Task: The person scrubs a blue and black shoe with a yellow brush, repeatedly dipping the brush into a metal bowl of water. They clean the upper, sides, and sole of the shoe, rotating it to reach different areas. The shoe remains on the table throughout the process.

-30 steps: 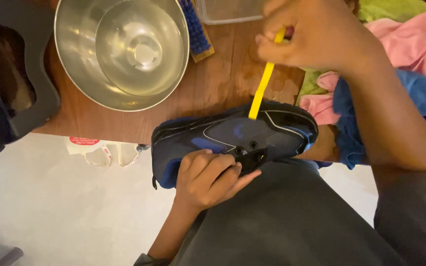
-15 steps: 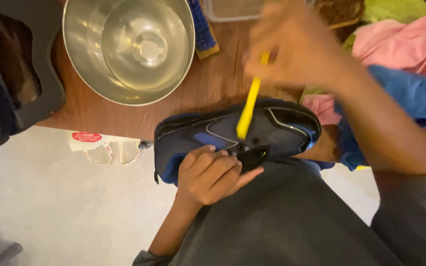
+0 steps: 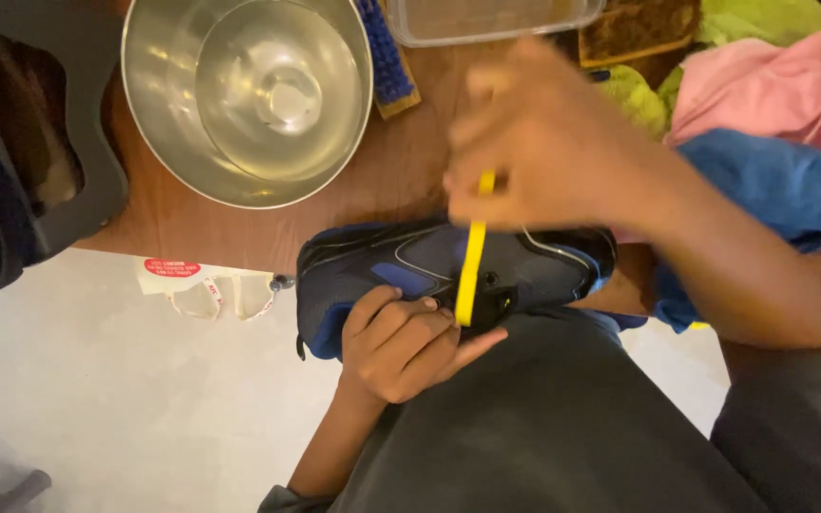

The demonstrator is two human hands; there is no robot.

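Observation:
A dark blue and black shoe (image 3: 410, 266) lies on its side against my lap at the wooden table's near edge. My left hand (image 3: 401, 342) grips its lower side, fingers curled over the upper. My right hand (image 3: 534, 142), blurred with motion, hovers above the shoe and pinches the top of a yellow shoelace (image 3: 470, 261). The lace runs straight down from my fingers to the eyelet area by my left thumb.
A large steel bowl (image 3: 249, 90) stands on the wooden table (image 3: 382, 180) at the back left. A blue brush (image 3: 387, 52) and a clear plastic tub (image 3: 486, 19) lie behind. Pink (image 3: 772, 85), blue (image 3: 781, 190) and green cloths pile at the right. A dark chair (image 3: 21, 161) is at left.
My right hand has come down and to the left with the yellow lace, which now hangs vertical over the shoe. My left hand has kept its hold on the shoe.

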